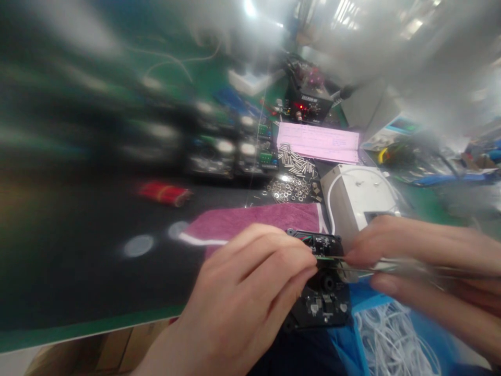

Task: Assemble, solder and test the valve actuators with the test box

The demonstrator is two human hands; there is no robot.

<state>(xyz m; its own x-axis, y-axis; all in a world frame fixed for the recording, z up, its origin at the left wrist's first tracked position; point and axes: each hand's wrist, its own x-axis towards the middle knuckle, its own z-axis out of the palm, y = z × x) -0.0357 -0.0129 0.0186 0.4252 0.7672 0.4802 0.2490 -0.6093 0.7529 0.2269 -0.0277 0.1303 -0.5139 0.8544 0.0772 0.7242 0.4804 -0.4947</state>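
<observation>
My left hand (250,292) holds the black circuit board (326,308) by the table's near edge (97,328), maybe to stop wobbling; my right hand (395,243) pinches tweezers (397,264).

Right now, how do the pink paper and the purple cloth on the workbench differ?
The paper is pale pink with faint lines of marks; the cloth is darker purple with a white edge. The cloth is partly hidden behind the left hand, while the paper lies farther back, clear of both hands. Both lie on the workbench.
</observation>
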